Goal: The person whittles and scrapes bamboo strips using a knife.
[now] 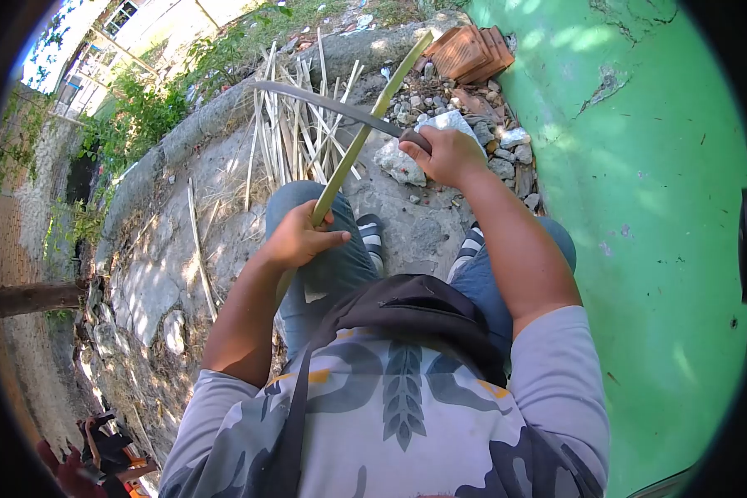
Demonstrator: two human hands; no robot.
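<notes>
My left hand [300, 236] is closed around the lower end of a long greenish bamboo strip [353, 152], which slants up and to the right. In my right hand [450, 155] is the dark handle of a machete [328, 103]. Its long, slightly curved blade points left and crosses the strip near the strip's middle. Whether the edge touches the strip or passes just in front of it, I cannot tell. Beyond my knees, a loose pile of pale split bamboo strips [295, 137] lies on the ground.
Rubble stones [402, 162] and stacked clay roof tiles [469, 54] lie ahead on the right, beside a green wall [639, 249]. A low concrete curb [199, 133] with plants behind it runs along the left. One thin strip [197, 249] lies apart. People [108, 452] show at lower left.
</notes>
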